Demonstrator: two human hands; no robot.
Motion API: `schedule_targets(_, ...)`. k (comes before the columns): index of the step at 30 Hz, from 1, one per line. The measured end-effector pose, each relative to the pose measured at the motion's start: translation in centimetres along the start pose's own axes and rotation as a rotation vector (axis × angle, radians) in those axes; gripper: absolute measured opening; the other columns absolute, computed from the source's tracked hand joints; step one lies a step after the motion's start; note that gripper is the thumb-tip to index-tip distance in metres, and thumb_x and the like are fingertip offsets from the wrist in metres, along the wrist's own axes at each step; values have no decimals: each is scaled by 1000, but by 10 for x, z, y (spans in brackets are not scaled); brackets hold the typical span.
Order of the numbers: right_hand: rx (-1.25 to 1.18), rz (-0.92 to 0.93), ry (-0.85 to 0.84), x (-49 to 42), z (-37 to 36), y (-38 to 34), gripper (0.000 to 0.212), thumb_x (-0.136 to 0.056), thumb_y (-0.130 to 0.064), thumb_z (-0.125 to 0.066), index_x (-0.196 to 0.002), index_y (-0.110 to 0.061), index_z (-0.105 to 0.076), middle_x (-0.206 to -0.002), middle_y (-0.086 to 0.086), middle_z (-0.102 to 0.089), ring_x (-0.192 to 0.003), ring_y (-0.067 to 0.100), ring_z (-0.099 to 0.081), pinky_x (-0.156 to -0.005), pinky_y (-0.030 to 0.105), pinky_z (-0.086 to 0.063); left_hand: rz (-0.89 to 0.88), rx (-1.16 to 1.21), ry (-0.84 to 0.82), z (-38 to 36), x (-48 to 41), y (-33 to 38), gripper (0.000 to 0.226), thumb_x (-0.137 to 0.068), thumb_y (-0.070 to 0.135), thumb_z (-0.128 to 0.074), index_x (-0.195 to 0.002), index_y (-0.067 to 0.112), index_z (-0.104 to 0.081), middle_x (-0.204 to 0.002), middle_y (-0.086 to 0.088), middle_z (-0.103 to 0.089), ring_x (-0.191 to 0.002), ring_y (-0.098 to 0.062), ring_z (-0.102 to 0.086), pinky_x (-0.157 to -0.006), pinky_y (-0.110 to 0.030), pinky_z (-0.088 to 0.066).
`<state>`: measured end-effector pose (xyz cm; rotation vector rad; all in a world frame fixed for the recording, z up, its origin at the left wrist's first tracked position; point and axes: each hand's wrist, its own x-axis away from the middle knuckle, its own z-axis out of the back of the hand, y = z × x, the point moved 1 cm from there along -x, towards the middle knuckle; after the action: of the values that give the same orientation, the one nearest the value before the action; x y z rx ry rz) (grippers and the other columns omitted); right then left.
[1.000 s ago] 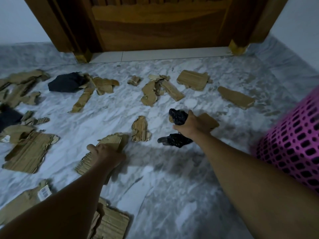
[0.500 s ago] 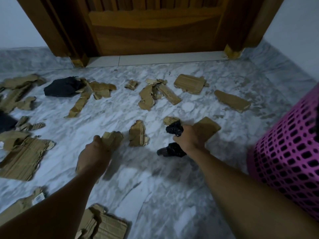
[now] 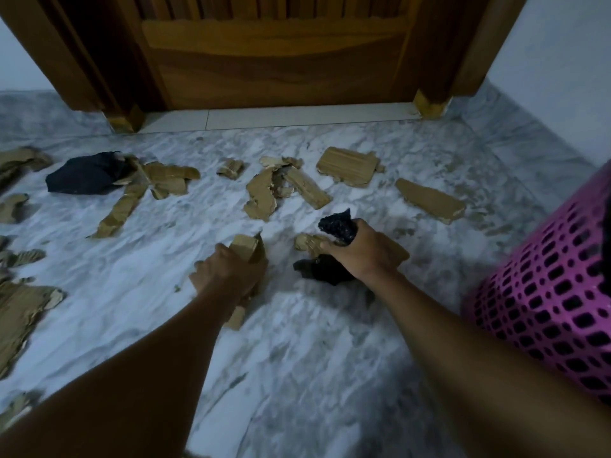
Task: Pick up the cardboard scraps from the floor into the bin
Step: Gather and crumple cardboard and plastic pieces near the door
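Brown cardboard scraps lie scattered over the marble floor (image 3: 297, 342). My left hand (image 3: 228, 276) grips a stack of cardboard pieces (image 3: 246, 251) at the middle of the floor; part of the stack sticks out below my wrist. My right hand (image 3: 363, 256) holds a black crumpled scrap (image 3: 337, 223) and a flat cardboard piece, and its fingertips touch a small cardboard scrap (image 3: 305, 242). The pink perforated bin (image 3: 545, 292) stands at the right edge, close to my right forearm.
More scraps lie further off: a long strip (image 3: 120, 206), a cluster (image 3: 284, 190), a rectangular piece (image 3: 347, 165) and a flat one (image 3: 429, 200). A dark cloth-like piece (image 3: 82, 175) lies at the left. A wooden door (image 3: 274, 61) closes off the far side.
My left hand slid to the right with its cardboard and gathered the small ridged scrap. My right hand stayed near the middle, still holding the black scrap, and now reaches a small scrap.
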<state>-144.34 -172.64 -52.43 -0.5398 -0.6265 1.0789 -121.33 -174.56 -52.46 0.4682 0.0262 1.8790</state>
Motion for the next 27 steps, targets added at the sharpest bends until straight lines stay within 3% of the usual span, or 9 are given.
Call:
schedule_targets(2, 57, 28, -70, -9, -12, -1, 74, -71, -56, -80, -127, -16, -54, -123, 6, -65, -113, 29, -62, -92, 44, -54, 26, 33, -61, -18, 0, -9, 86, -67, 79, -57, -122, 14, -43, -118, -14, -59, -114, -36, -48, -93, -43, -45)
schedule_targets(6, 234, 65, -180, -22, -29, -12, 93, -71, -63, -77, -145, -19, -42, -138, 7, -56, -125, 32, -54, -100, 47, -49, 18, 81, 77, -34, 8, -8, 80, -68, 70, -63, -119, 9, -48, -119, -14, -52, -116, -35, -42, -91, -46, -40)
schedule_targets(10, 295, 57, -161, -27, -43, -18, 57, -81, -57, -71, -120, -16, -63, -107, 8, -70, -99, 30, -67, -82, 42, -57, 20, 60, 60, -36, 7, -2, 83, -67, 66, -67, -122, 6, -50, -118, -12, -38, -114, -33, -36, -95, -46, -35)
schedule_targets(15, 306, 56, -67, -18, -49, -20, 35, -85, -49, -70, -91, -16, -62, -83, 7, -64, -81, 27, -64, -69, 36, -53, -69, 57, 98, -41, 7, -2, 71, -72, 58, -67, -118, 6, -52, -115, -12, -48, -109, -30, -44, -95, -44, -34)
schedule_targets(16, 279, 42, -66, -15, -49, -19, 36, -84, -48, -72, -97, -16, -64, -90, 8, -65, -87, 28, -64, -70, 35, -50, -86, 69, 106, -43, 7, -3, 66, -73, 56, -68, -116, 7, -53, -114, -12, -51, -108, -30, -46, -94, -44, -34)
schedule_targets(19, 185, 20, -32, -5, -45, -12, 70, -79, -47, -76, -132, -7, -54, -128, 4, -58, -108, 27, -61, -81, 35, -52, -131, 121, 110, -43, 7, -6, 51, -73, 46, -69, -106, 11, -52, -108, -11, -59, -102, -30, -52, -91, -43, -34)
schedule_targets(22, 69, 27, -40, 1, -33, -10, 40, -82, -39, -74, -111, -13, -65, -104, 4, -67, -97, 27, -65, -82, 40, -56, -129, 167, 80, -34, 10, -5, 38, -77, 39, -68, -98, 14, -49, -101, -11, -64, -98, -32, -57, -92, -41, -32)
schedule_targets(24, -5, -1, -18, 3, -20, -8, 32, -86, -36, -71, -111, -17, -64, -94, 1, -64, -92, 25, -65, -79, 37, -56, -131, 156, 65, -29, 11, -4, 36, -78, 38, -67, -98, 15, -48, -98, -10, -64, -95, -31, -58, -92, -41, -31)
schedule_targets(27, -78, -40, 69, 8, 3, -4, 33, -90, -36, -68, -117, -19, -62, -100, 2, -66, -94, 27, -65, -77, 34, -52, -138, 162, 48, -28, 11, -2, 40, -80, 44, -66, -99, 15, -47, -98, -11, -64, -94, -32, -59, -90, -41, -35)
